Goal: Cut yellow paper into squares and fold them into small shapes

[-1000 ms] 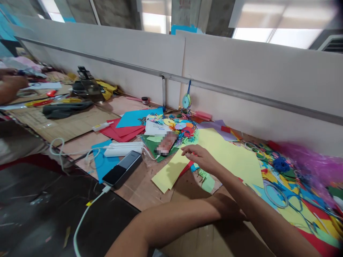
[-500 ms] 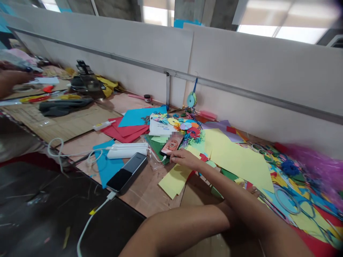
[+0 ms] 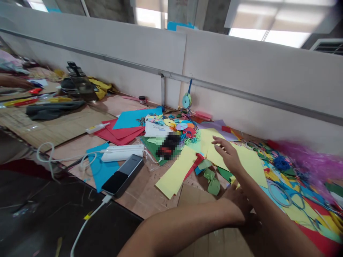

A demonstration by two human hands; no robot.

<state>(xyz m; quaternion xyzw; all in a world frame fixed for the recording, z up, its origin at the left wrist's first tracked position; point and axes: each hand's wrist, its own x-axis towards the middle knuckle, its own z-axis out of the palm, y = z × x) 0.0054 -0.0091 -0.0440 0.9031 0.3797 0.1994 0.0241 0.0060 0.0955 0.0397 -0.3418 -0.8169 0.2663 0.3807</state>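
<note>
My right hand (image 3: 226, 151) is raised above large yellow paper sheets (image 3: 250, 164), fingers spread and holding nothing. Beneath and partly behind my right forearm, my left hand (image 3: 237, 200) rests low over the paper pieces, its fingers curled; whatever they hold, if anything, is hidden. Green paper pieces (image 3: 213, 185) lie just left of that hand. A narrower yellow sheet (image 3: 177, 175) lies on the table farther left. The phone (image 3: 168, 146) beyond it is blurred out, lying on a green packet with a white cable.
A black power bank (image 3: 123, 176) with a cable sits near the table edge beside a white box-like device (image 3: 122, 152). Scissors (image 3: 280, 194) and colourful scraps crowd the right side. A paper-disc ornament (image 3: 186, 100) hangs from the rail. Another person's arm (image 3: 13, 81) shows far left.
My right hand has left the phone and moved right, above the yellow sheets. My left hand has shifted slightly left and down. The phone's display looks dark now. The view has turned slightly right.
</note>
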